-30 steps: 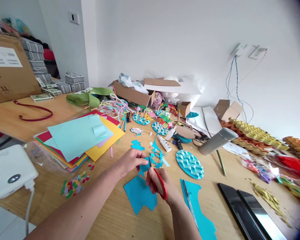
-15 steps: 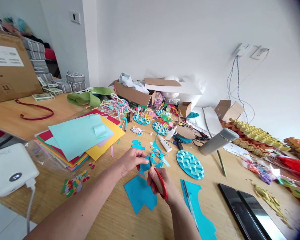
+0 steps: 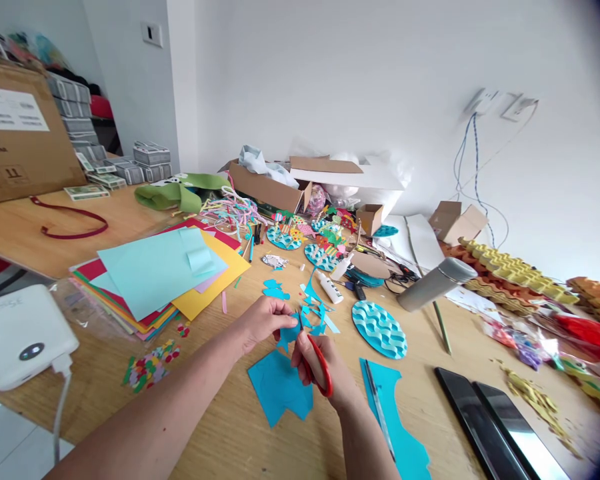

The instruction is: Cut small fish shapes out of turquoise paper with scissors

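Observation:
My left hand (image 3: pixel 266 321) pinches a small piece of blue paper (image 3: pixel 286 337) between thumb and fingers. Red-handled scissors (image 3: pixel 324 373) are gripped in my right hand (image 3: pixel 325 370), their blades up against the edge of that piece. Below both hands a larger blue sheet (image 3: pixel 280 387) with cut-away edges lies on the table. Blue scraps (image 3: pixel 314 317) lie just beyond the scissors, and blue cut-out shapes (image 3: pixel 276 289) rest past my left hand. To the right of my right hand, a pen (image 3: pixel 379 407) lies on another blue offcut (image 3: pixel 405 427).
Coloured paper sheets (image 3: pixel 155 273) are stacked at left, near a white power bank (image 3: pixel 25 340). A wavy-patterned blue oval (image 3: pixel 379 329), a glue bottle (image 3: pixel 330 288) and a grey tumbler (image 3: pixel 436 283) stand or lie to the right. Two phones (image 3: pixel 485 420) lie at the right front.
My right hand and the scissors have shifted very slightly left. My left hand keeps its hold on the blue piece, almost unmoved.

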Tool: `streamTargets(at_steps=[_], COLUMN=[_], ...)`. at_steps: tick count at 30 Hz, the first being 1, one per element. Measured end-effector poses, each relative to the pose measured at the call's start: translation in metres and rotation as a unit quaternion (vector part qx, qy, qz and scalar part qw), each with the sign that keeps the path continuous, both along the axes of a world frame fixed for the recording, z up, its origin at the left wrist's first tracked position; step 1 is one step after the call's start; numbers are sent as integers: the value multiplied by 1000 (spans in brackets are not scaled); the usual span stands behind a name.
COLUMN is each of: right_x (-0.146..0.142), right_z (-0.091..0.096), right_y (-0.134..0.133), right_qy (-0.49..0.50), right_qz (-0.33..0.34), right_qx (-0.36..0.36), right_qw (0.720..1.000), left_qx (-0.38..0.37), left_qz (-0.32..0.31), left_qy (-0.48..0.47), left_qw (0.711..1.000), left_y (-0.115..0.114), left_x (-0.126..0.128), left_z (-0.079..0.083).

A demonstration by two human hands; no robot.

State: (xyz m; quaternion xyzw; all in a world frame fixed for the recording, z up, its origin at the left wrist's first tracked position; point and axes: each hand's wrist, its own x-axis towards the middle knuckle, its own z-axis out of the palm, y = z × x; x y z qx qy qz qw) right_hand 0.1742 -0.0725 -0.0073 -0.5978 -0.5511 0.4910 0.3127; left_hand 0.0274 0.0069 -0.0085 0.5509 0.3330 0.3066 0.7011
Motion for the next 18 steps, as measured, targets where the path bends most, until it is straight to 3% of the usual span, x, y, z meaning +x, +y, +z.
streamTargets(at_steps=[18], right_x=[-2], right_z=[2], right_y=[-1], right_qy=[9], right_qz=[-17], right_qx=[-12], right_qw=[1000], left_qx=[-23], left_qz=[1], left_qy=[-13], left_qw=[1000], left_y=[0], left_x=[-1], left_z=[3])
